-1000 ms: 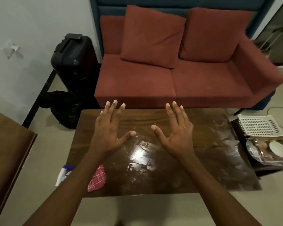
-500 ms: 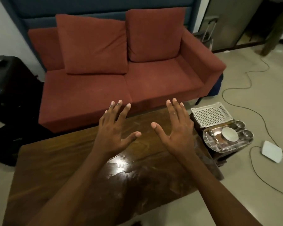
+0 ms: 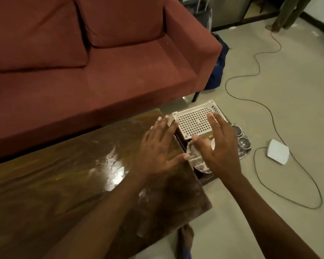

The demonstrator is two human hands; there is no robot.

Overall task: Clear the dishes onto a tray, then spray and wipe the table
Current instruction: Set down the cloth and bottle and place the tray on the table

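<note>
The dark glossy wooden table (image 3: 67,187) fills the lower left, streaked with dried smears. Off its right end a low stand carries a white perforated tray (image 3: 193,124) and a steel plate (image 3: 198,161) with small steel bowls (image 3: 243,143) and a white dish partly hidden by my right hand. My left hand (image 3: 157,148) hovers over the table's right end, fingers spread and holding nothing. My right hand (image 3: 219,144) is spread over the steel plate and the tray's near edge, also holding nothing. I cannot tell whether it touches them.
A red sofa (image 3: 94,68) runs close along the table's far side. A black cable (image 3: 281,113) loops across the floor to a white box (image 3: 277,154) right of the stand. My foot (image 3: 185,238) is by the table's near right corner. Someone's legs (image 3: 288,12) stand far back.
The view has swung right, from the table's middle to its right end. Both spread hands moved with it and now hover by the tray and steel dishes. The red cloth and spray bottle left the view.
</note>
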